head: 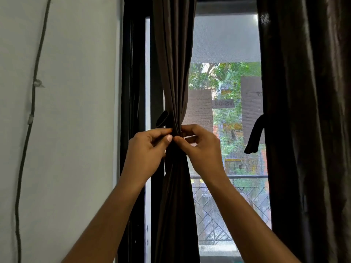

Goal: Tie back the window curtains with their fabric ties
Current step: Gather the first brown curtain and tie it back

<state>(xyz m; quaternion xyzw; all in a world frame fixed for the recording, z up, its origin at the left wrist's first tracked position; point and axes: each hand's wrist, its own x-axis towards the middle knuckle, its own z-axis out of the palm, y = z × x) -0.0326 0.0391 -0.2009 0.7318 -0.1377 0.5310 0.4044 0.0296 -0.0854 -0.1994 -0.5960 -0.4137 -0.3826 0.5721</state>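
Centre of the frame: left curtain [174, 73], dark brown, drawn into a narrow bunch and hanging in front of the black window frame [131, 92]. Cinched at mid-height by its fabric tie [162, 118], with one short dark end sticking up and out just left of the bunch.

Left hand [150, 149], reaching in from the lower left: fingers curled, thumb and forefinger closed on the tie at the left edge of the waist. Right hand [197, 147], reaching in from the lower right: fingers curled too, thumb and forefinger pinching the tie against the folds on the right edge. Thumb tips almost meeting in front of the bunch. Dark band on dark cloth there, so hard to tell the exact line of the tie under the fingers.

Right side of the frame: right curtain [307, 130], hanging loose and wide, its own tie [254, 135] dangling free off the inner edge.

Between the curtains: mesh screen [226, 38], with green trees and a balcony railing [247, 176] beyond. Left of the frame: pale wall [66, 111] with a thin cable [28, 130] clipped down it.
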